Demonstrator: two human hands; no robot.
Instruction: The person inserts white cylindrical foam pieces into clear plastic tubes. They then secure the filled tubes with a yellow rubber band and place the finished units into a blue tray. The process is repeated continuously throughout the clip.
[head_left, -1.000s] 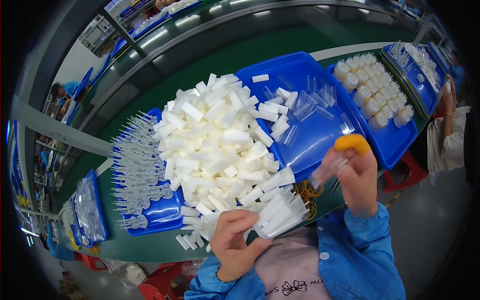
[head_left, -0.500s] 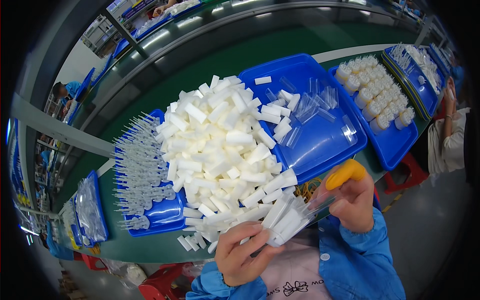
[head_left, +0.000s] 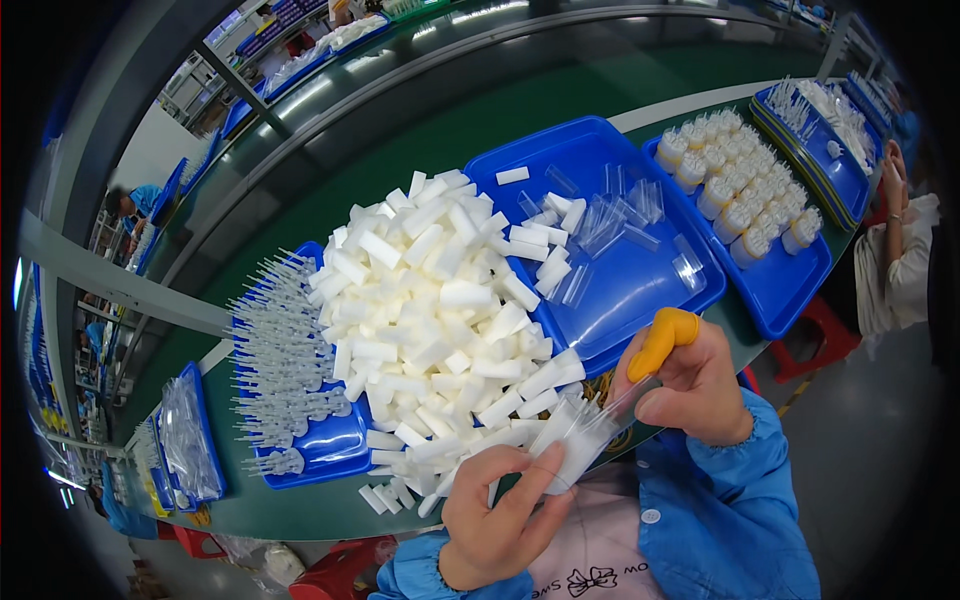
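My left hand (head_left: 500, 520) is closed around a small bundle of clear plastic tubes (head_left: 578, 448) with white foam pieces inside. Beside it, my right hand (head_left: 695, 390) wears a yellow finger cot (head_left: 663, 342) on the index finger and pinches a clear, thin-walled tube (head_left: 627, 397) at the bundle's upper end. Its lower end overlaps the bundle, so I cannot tell whether it is inside. Just beyond my hands rises a large heap of white foam pieces (head_left: 440, 295). Several loose clear tubes (head_left: 604, 228) and foam pieces lie in the blue tray (head_left: 640, 315) behind them.
At left, a blue tray (head_left: 325, 458) holds rows of translucent spiky plastic parts (head_left: 285, 360). Another blue tray (head_left: 782, 300) at right carries white-topped containers (head_left: 735, 190). A bagged-goods tray (head_left: 190, 430) sits far left. A person's arm (head_left: 893, 195) shows at far right; red stools stand below.
My right hand has shifted slightly left and down, bringing the pinched tube closer to the bundle. The finger cot points more upright. The whole view has tilted a little.
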